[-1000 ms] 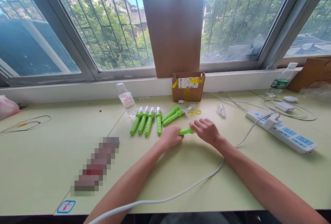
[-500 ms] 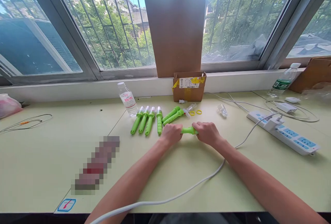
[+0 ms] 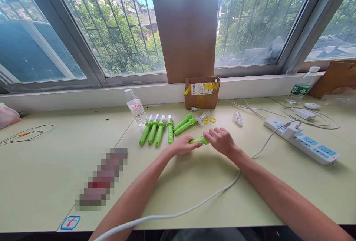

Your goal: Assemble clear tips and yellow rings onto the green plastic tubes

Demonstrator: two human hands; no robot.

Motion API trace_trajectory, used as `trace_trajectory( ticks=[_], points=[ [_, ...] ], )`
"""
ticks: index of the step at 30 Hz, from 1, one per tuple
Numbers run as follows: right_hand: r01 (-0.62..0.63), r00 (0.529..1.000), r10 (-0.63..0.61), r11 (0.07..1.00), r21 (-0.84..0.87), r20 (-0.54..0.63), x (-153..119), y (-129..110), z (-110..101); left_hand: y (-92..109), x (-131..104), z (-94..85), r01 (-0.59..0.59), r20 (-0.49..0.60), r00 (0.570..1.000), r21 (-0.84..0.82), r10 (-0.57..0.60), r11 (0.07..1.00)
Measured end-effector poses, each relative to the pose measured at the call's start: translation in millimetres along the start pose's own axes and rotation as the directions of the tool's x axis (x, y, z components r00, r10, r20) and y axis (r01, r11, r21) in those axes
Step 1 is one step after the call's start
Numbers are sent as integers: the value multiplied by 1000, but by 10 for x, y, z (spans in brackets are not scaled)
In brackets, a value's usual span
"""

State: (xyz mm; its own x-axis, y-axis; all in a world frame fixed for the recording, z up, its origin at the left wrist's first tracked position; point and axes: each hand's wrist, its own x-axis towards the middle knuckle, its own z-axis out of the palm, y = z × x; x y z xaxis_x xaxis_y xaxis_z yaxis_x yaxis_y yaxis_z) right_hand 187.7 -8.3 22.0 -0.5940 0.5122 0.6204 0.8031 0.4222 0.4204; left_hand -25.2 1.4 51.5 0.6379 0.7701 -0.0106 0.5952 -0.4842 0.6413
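Note:
Over the table I hold a green plastic handle sideways between both hands. My left hand is closed on its left end, the thumb lying along the front. My right hand wraps round the right end and hides it. Behind my left hand lie several ribbed green handles with clear caps, side by side. Two more green handles slant beside them, without visible clear caps. Close by are a clear plastic piece and two yellow rings. Another clear cap lies apart on the right.
A small cardboard box stands by the window sill. Water bottles stand at left and right. A power strip lies at right; its white cable crosses the table under my right forearm and over my left.
My left hand has loosened and turned, its thumb now stretched along the handle. The handle has tilted slightly, and my right hand has shifted a little left. The camera view moved slightly.

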Motion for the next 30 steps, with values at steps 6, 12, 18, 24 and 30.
trace_trajectory(
  ticks=[6, 12, 18, 24, 30],
  points=[
    [-130, 943, 95, 987, 92, 319, -14, 8, -49, -87, 71, 166, -21, -180, 977, 442, 111, 897],
    [-285, 828, 146, 941, 181, 542, 8, -20, -91, -79, 61, 159, -22, -160, 973, 659, 169, 752],
    [-229, 903, 167, 967, 115, 396, -14, -12, -26, -7, 58, 157, 48, -233, 969, 485, 77, 873],
    [54, 990, -53, 999, 4, -130, 38, -49, -68, 98, -42, -98, 285, 420, 891, -228, -170, 931],
    [59, 988, -63, 998, -31, -138, 24, -45, -95, 85, -2, -19, 273, 306, 923, -102, -231, 957]
  ],
)
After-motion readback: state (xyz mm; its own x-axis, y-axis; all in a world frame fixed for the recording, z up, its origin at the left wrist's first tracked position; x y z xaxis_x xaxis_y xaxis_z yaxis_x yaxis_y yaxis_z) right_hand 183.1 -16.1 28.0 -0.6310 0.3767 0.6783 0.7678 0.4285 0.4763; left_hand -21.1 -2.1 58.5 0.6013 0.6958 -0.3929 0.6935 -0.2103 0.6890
